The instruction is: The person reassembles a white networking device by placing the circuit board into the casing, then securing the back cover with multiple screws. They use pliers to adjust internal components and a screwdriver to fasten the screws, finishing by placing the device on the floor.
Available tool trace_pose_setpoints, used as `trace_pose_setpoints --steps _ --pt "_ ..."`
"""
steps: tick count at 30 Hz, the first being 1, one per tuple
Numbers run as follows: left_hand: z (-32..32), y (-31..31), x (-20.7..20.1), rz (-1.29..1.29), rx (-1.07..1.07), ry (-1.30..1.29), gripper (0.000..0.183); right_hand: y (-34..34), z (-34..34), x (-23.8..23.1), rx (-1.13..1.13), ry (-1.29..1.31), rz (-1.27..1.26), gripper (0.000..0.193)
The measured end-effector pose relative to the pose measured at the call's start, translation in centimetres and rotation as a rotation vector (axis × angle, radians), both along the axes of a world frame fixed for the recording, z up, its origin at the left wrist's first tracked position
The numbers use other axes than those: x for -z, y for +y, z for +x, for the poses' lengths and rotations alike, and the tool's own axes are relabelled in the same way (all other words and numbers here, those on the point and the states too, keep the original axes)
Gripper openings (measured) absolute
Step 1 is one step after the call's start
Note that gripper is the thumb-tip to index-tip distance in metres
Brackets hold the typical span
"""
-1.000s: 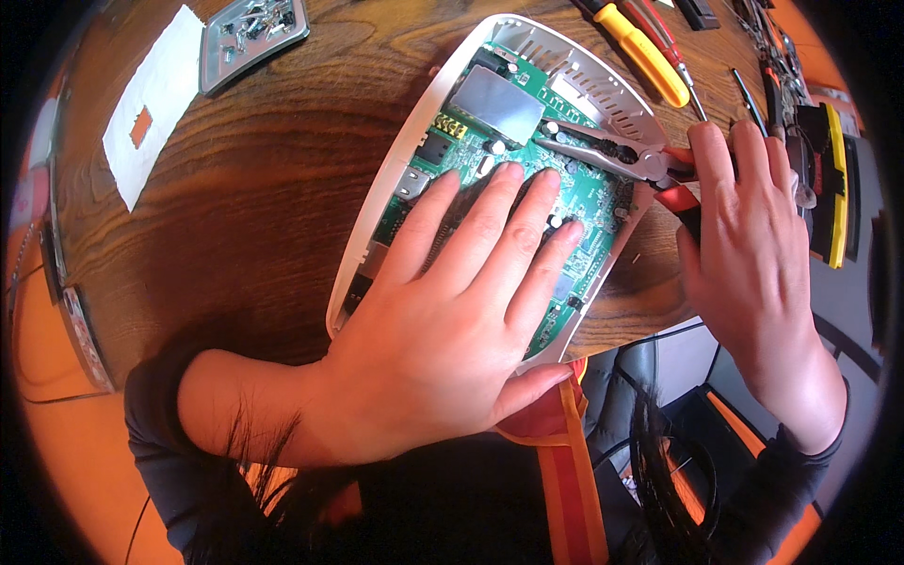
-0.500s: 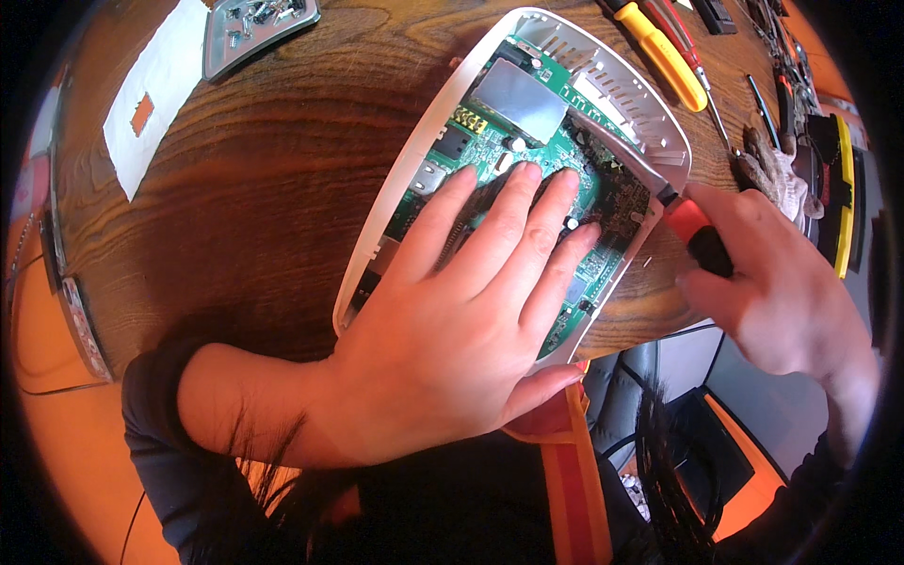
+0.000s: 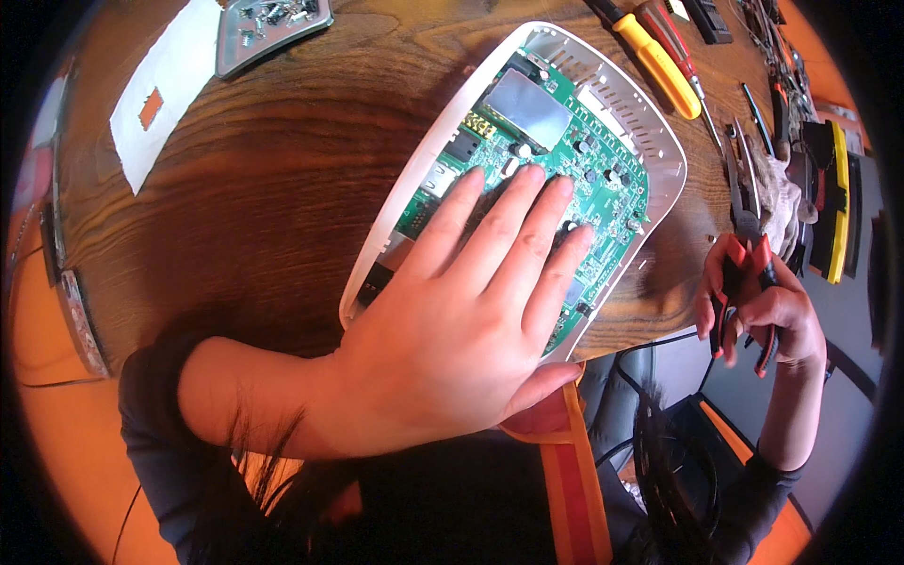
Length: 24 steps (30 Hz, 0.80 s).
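My left hand [image 3: 461, 301] lies with its fingers spread on the green circuit board [image 3: 603, 207], which sits in a white plastic housing [image 3: 386, 202] with a slotted end. A silver metal shield [image 3: 527, 108] and small components show beyond my fingertips; part of the board is hidden under the palm. To the right of the housing, my right hand [image 3: 772, 311] is closed round the red and black handles of long-nose pliers [image 3: 747, 221]. Their slim jaws point away from me and stand slightly apart, with nothing visible between them.
A yellow-handled screwdriver [image 3: 659, 66] and a red-handled screwdriver [image 3: 670, 38] lie beyond the housing. A worn glove [image 3: 777, 193] is at the right edge. A grey tray [image 3: 273, 38] of screws and a white paper sheet [image 3: 160, 94] with a hole lie far left on the wooden table [image 3: 254, 188].
My right hand has drawn the red-and-black-handled tool off the board, out to the right. The board's right part is now uncovered. My left hand stays flat, while the view has shifted slightly.
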<state>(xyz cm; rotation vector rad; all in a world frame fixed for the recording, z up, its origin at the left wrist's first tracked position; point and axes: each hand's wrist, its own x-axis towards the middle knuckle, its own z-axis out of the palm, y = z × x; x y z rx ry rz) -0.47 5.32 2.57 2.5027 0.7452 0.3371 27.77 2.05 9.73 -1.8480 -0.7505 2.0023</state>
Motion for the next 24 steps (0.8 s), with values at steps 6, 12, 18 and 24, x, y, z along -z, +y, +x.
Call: trace_pose_setpoints --steps 6,12,18,24 --pt "0.0 -2.4 -0.4 0.465 0.074 -0.228 0.033 -1.0 1.0 1.3 0.184 0.053 0.055 0.070" --pt "-1.2 -2.4 1.0 0.477 0.359 -0.640 0.016 -2.7 0.2 0.7 0.144 -0.149 0.249 0.068" --pt "-3.7 2.6 -0.5 0.304 -0.023 -0.542 0.019 -3.8 -1.8 0.0 0.122 -0.058 0.082 0.070" --pt "-4.5 5.4 1.7 -0.001 -0.158 -0.401 0.048 -3.6 -4.6 -0.2 0.177 0.104 0.043 0.074"
